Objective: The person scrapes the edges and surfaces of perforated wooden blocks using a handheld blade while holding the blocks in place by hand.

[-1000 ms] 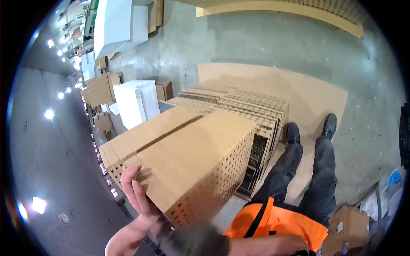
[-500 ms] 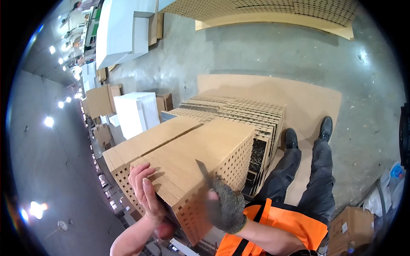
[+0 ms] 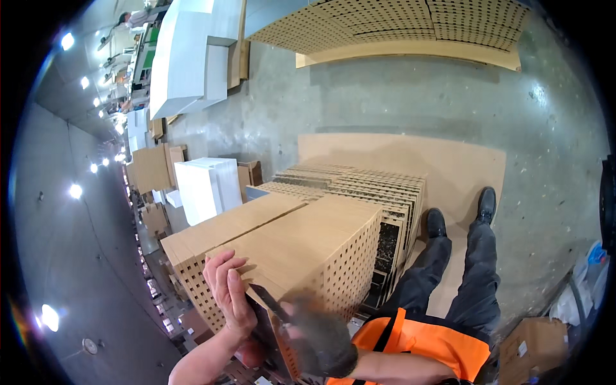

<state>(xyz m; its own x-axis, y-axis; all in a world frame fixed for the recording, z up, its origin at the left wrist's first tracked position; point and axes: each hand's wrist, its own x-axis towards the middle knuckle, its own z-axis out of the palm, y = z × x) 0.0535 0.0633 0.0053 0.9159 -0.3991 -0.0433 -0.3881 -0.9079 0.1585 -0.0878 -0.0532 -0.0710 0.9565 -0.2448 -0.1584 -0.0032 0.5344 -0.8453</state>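
A stack of brown cardboard pieces (image 3: 308, 237), its side faces punched with small square holes, stands in front of me. At its near left corner my left hand (image 3: 231, 292) is bare, its fingers curled over the cardboard's top edge. My right hand (image 3: 321, 343) wears a dark grey glove and is smeared by motion. From it sticks out a flat, dark blade-like tool (image 3: 268, 301), lying along the stack's near edge. The tool's handle is hidden in the glove. Below the blade a dark face (image 3: 268, 333) of the near end shows.
Slotted cardboard sheets (image 3: 378, 192) stand in rows behind the stack, on a flat brown sheet (image 3: 449, 154). White blocks (image 3: 208, 186) sit to the left. A long perforated stack (image 3: 398, 32) lies across the far floor. An open carton (image 3: 532, 346) is at the lower right.
My gloved right hand has swung down and left with the blade, from above the stack's top to its near edge. My left hand stays at the corner. The view has tilted slightly.
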